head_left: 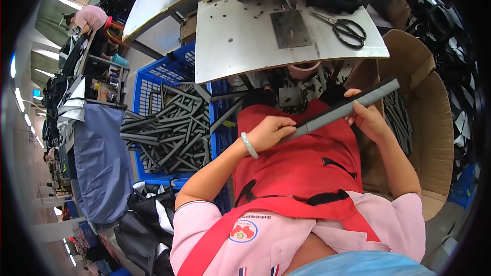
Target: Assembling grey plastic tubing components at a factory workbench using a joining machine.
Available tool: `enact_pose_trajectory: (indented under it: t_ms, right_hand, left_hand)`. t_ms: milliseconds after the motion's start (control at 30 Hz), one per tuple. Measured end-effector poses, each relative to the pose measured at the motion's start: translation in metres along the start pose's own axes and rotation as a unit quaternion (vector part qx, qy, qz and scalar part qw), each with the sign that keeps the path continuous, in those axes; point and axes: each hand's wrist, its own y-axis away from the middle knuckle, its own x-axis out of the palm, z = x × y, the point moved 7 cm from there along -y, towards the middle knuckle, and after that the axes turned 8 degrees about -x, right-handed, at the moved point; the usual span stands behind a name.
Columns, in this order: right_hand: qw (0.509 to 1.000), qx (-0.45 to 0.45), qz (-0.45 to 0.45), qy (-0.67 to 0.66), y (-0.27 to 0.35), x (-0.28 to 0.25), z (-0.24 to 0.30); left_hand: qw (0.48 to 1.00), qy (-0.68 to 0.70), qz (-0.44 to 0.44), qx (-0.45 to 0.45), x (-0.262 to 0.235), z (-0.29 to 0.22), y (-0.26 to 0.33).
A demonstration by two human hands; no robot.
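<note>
Over my red apron (pixel 302 163) I hold a long dark grey foam tube (pixel 341 109) at a slant, its upper end to the right. My left hand (pixel 270 132), with a pale bangle on the wrist, grips the tube's lower end. My right hand (pixel 365 117) clasps the tube nearer its upper end from below. Both hands are in front of my lap, just under the edge of a grey metal worktable (pixel 240 41).
A blue crate (pixel 153 79) at my left is heaped with several grey foam tubes (pixel 169 133). A cardboard box (pixel 429 122) at my right holds more tubes. Black scissors (pixel 345 28) and a metal plate (pixel 290 28) lie on the worktable. Another person (pixel 87 18) works far left.
</note>
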Motion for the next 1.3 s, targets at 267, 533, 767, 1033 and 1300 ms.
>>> enact_pose_trajectory:
  t_ms: [267,533,767,1033,1300]
  right_hand:
    - [0.829,0.335,0.277,0.352,0.056,0.007,-0.046]
    - [0.846,-0.205,0.161,0.466,0.0,0.115,0.071]
    - [0.608,-0.321,0.115,0.717,-0.042,0.093,0.097]
    - [0.552,-0.343,0.009,0.76,-0.122,0.065,0.129]
    - [0.574,-0.292,-0.016,0.765,-0.159,0.06,0.133]
  left_hand:
    - [0.949,0.276,0.139,-0.069,-0.004,-0.044,0.001]
    - [0.95,0.273,0.149,-0.01,-0.01,-0.107,0.001]
    - [0.981,0.164,0.095,-0.03,-0.054,-0.126,-0.004]
    - [0.937,-0.138,-0.271,0.173,-0.123,-0.159,-0.054]
    - [0.952,-0.076,-0.274,0.11,-0.156,-0.143,-0.094]
